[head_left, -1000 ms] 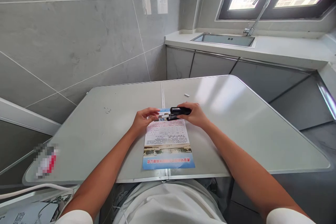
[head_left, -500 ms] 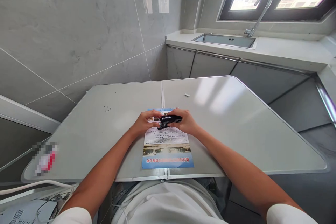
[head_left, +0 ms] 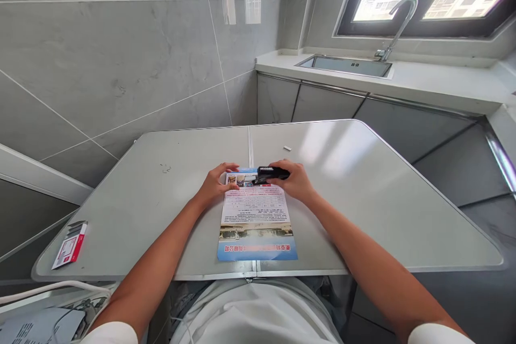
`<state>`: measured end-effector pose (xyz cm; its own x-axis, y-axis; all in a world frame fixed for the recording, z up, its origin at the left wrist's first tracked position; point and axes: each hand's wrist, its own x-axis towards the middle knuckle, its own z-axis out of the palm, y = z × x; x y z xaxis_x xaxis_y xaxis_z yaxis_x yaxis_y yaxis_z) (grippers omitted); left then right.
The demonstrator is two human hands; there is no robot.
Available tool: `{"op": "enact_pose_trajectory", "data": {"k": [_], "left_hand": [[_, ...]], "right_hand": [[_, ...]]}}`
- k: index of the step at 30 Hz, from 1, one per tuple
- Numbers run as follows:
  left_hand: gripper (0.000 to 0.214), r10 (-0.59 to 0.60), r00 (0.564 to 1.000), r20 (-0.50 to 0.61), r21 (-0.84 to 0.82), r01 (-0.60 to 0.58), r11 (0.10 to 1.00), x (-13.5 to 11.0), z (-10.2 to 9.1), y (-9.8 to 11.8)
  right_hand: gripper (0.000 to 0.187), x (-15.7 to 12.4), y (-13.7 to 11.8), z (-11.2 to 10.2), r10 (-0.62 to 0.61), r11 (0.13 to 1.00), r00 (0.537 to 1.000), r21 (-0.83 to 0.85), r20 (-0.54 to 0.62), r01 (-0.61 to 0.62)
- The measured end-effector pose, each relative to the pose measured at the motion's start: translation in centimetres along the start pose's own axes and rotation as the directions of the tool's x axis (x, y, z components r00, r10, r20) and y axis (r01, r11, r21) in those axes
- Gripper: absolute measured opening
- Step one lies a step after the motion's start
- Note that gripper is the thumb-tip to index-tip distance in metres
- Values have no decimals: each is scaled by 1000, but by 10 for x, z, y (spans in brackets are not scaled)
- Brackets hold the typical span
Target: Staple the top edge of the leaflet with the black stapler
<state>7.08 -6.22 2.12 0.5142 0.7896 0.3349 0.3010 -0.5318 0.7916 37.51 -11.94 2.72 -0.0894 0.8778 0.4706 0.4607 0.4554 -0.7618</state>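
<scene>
My right hand holds a black stapler above the top part of a printed leaflet. Part of the stapler is covered by my fingers. My left hand is at the leaflet's upper left edge, with thumb and fingers apart and nothing between them. Its thumb reaches over the leaflet's edge; whether it presses on the paper I cannot tell. The leaflet lies flat on the table, with blue bands, small photos and lines of text.
A small white strip lies beyond my right hand on the grey table. A red and white package rests at the left corner. Past the table are a sink and a faucet. A white cable runs at lower left.
My left hand has let go of the stapler and moved slightly left. My right hand has carried the stapler a little to the right and away from me.
</scene>
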Motion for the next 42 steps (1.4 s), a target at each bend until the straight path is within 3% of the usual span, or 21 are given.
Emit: {"op": "enact_pose_trajectory", "data": {"k": [2,5,10,13,19,25,28,31,33,35,38,42], "left_hand": [[48,-33,998,-47,-26,32,999,1,-2,-1],[43,-63,998,-29,-113,59,992,1,1,3],[47,-55,995,82,-225,72,972,-2,15,12],[50,-2,993,121,-232,30,972,-3,21,12],[44,127,987,97,-152,-112,982,-4,23,11],[43,186,980,63,80,-191,978,0,16,11],[35,159,986,39,236,-164,958,4,15,6],[38,108,976,189,392,-176,903,4,15,-2],[47,39,949,312,459,-187,869,2,15,-8],[56,-40,930,366,497,-159,853,0,15,-12],[60,-93,924,371,522,-124,844,-3,16,-16],[59,-22,947,322,508,-153,847,-2,16,-17]], "right_hand": [[28,5,8,-14,26,1000,998,6,-50,-26],[27,7,11,-23,27,1000,1000,3,-8,-27],[29,-3,-4,2,-12,998,986,56,168,3],[32,-9,-12,20,-55,995,980,89,191,38],[34,-15,-17,36,-41,993,991,116,126,26],[33,-13,-11,37,-9,993,990,116,143,-8],[35,-7,1,25,64,995,995,69,81,-70],[37,2,24,-1,153,988,985,-26,-80,-155],[42,7,42,-22,208,969,957,-88,-200,-229],[47,9,60,-43,255,941,932,-155,-258,-300],[51,9,76,-62,321,915,926,-187,-199,-357],[47,8,75,-63,288,945,958,-158,-2,-285]]}}
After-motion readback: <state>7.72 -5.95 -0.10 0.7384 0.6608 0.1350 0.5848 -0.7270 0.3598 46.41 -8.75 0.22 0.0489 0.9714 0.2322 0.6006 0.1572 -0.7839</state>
